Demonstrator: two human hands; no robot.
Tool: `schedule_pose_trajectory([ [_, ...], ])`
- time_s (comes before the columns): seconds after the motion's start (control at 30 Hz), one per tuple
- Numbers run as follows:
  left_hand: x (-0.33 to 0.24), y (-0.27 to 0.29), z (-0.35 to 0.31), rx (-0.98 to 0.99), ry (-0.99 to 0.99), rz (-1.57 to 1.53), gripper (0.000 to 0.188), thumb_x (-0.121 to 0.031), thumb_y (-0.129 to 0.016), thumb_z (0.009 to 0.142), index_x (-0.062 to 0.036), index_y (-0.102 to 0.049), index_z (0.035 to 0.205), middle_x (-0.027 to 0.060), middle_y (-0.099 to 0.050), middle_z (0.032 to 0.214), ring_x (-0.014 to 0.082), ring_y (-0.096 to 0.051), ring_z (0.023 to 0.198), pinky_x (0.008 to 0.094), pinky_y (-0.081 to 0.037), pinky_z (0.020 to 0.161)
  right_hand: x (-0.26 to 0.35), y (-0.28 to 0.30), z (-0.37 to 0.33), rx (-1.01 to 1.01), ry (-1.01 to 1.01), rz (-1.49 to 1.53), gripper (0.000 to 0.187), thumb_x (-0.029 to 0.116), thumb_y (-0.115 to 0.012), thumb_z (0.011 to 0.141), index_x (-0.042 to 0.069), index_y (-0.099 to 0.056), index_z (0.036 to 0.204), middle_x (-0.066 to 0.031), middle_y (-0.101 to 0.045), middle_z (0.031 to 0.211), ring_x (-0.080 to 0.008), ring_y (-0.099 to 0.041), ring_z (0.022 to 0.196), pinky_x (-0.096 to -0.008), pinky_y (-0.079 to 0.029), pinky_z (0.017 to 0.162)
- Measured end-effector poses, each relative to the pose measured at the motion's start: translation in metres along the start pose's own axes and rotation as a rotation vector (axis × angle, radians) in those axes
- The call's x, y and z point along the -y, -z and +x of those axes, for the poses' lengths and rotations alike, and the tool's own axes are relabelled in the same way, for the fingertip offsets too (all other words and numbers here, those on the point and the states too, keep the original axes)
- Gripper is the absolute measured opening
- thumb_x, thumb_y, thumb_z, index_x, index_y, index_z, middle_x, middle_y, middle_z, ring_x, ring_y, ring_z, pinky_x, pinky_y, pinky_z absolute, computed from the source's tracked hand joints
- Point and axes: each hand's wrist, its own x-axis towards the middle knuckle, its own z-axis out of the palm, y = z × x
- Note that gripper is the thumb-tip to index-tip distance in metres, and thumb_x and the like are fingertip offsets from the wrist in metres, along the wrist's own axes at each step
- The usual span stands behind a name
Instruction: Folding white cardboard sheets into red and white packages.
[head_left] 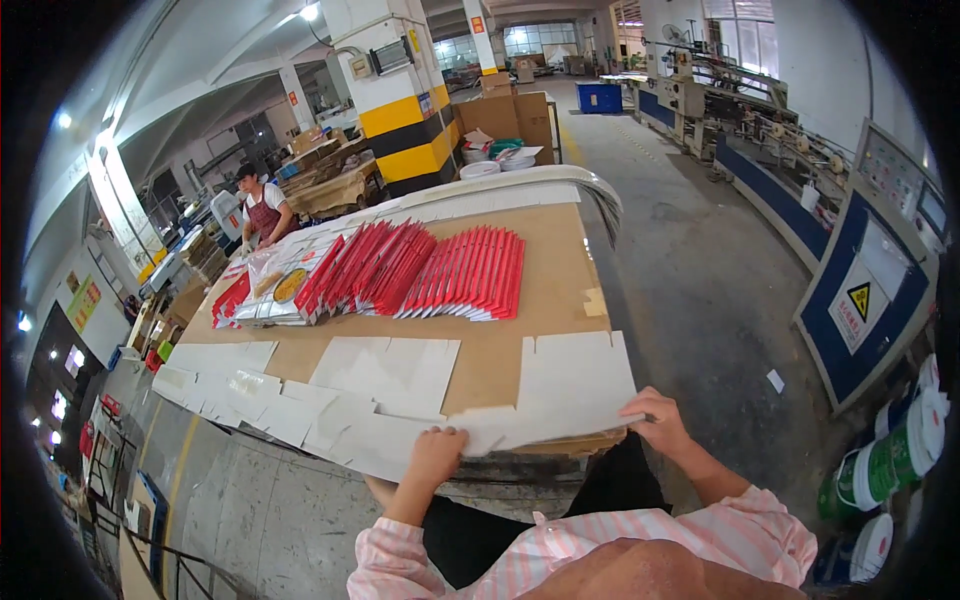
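Observation:
A long white cardboard sheet (pixel 572 385) with slots and cut-outs lies along the near edge of a brown-topped table (pixel 555 240). My left hand (pixel 437 452) is closed over its near edge, fingers curled on top. At the sheet's right end, my right hand (pixel 660 420) grips the corner between thumb and curled fingers. More white cardboard pieces (pixel 385 370) lie flat to the left of it, partly overlapping. Beyond them, fanned rows of flat red-and-white printed pieces (pixel 465 272) lean on one another. A flat silvery printed pack (pixel 285 290) sits at their left.
A co-worker (pixel 268 210) in a dark red apron stands at the table's far left. A striped pillar (pixel 405 130) rises behind the table. To the right are a long machine (pixel 770 150), a blue control cabinet (pixel 865 285) and several paint-type buckets (pixel 890 465). Cartons (pixel 520 120) stand behind.

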Motion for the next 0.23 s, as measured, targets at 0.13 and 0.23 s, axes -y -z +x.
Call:
schedule_pose_trajectory([
  [0.13,0.003,-0.046,0.042,-0.034,-0.118,-0.192,0.03,-0.037,-0.063,0.08,-0.0096,-0.066,0.092,0.0158,-0.064,0.089,0.0345,-0.063,0.087,0.0459,-0.049,0.073,-0.03,0.011,-0.037,0.11,-0.06,-0.404,0.026,0.0,-0.071,0.064,0.007,-0.068,0.089,-0.0099,-0.066,0.095,-0.0246,-0.059,0.093,-0.0402,-0.041,0.09],
  [0.23,0.027,-0.084,0.079,0.0,-0.092,-0.312,0.037,-0.046,-0.058,0.085,-0.0125,-0.07,0.094,0.0181,-0.064,0.092,0.0344,-0.063,0.087,0.0449,-0.05,0.077,-0.048,0.003,-0.051,0.244,-0.071,-0.448,0.04,0.004,-0.074,0.062,0.01,-0.067,0.101,-0.0078,-0.063,0.108,-0.021,-0.055,0.109,-0.0415,-0.038,0.096],
])
